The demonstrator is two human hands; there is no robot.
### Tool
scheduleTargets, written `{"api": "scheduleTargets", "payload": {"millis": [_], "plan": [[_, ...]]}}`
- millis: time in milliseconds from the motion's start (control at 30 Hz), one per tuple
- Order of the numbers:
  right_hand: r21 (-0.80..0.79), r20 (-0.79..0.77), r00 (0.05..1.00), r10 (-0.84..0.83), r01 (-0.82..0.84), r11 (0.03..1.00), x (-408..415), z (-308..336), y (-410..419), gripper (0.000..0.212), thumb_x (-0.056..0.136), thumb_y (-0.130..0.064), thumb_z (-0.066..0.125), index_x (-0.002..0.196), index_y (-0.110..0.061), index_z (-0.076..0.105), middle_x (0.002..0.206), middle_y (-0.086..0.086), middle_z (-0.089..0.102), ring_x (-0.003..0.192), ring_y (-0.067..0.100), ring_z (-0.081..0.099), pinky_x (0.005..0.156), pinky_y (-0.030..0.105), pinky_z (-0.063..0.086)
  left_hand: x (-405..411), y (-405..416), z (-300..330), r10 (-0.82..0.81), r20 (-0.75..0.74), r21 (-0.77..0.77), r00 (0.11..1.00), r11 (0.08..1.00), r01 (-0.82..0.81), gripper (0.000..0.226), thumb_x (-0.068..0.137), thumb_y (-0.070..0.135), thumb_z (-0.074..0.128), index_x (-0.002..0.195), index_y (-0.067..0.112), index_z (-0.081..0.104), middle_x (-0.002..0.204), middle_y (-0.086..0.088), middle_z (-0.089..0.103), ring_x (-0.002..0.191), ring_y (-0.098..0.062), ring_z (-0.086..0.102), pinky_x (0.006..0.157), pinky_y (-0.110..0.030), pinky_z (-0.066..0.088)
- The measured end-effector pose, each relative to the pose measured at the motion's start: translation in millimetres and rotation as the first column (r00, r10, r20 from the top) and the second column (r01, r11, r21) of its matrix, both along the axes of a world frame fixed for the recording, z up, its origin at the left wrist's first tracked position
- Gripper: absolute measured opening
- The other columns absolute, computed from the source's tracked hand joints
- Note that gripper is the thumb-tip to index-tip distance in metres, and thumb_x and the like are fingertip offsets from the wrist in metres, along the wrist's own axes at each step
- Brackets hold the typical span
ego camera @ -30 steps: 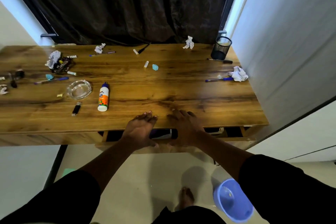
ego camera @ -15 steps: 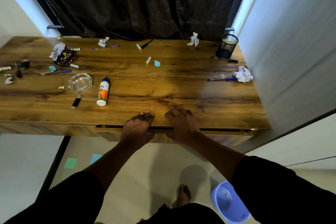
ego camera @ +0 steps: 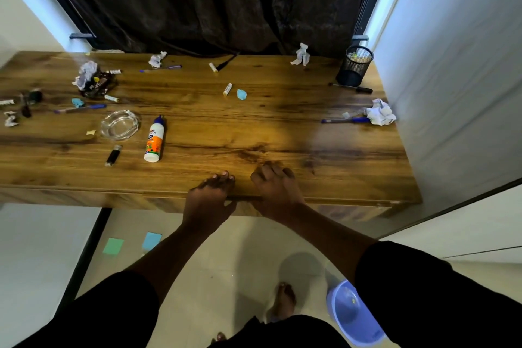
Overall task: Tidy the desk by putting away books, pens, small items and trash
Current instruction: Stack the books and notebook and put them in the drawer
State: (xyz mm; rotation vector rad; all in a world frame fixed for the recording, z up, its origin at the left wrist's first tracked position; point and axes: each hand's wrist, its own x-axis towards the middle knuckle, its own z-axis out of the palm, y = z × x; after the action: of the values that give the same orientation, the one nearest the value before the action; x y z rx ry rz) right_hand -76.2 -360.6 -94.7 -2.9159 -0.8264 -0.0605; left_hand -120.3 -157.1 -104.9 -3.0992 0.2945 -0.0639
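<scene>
- Now the drawer (ego camera: 282,202) is shut, pushed in over the last second.
- Left hand (ego camera: 207,202) and right hand (ego camera: 275,192) press its front, fingers straight-ish, gripping nothing.
- Pens, trash remain on the desk (ego camera: 254,127).

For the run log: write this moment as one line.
stage: drawer closed | left hand: on desk edge | right hand: on edge | pens, paper: still out

Desk (ego camera: 282,127) left end cut off (leftmost clutter blurred)
</scene>
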Motion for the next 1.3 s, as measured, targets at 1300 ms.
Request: {"api": "scheduleTargets", "payload": {"millis": [1300], "plan": [[0.146,-0.101,0.94,-0.326,0.338,0.93,132.3,22.4,-102.6,0.037,0.089,-0.02,0.061,0.127,-0.018,0.061,0.124,0.007,0.059,0.111,0.029,0.06,0.083,0.041,0.054,97.9,-25.4,5.9,0.031,0.094,-0.304,0.995,0.953,-0.001,0.048,0.094,0.054,0.037,0.118,0.03,0.071,0.112,0.001,0.074,0.104,-0.025,0.066,0.089,-0.035,0.051]]}}
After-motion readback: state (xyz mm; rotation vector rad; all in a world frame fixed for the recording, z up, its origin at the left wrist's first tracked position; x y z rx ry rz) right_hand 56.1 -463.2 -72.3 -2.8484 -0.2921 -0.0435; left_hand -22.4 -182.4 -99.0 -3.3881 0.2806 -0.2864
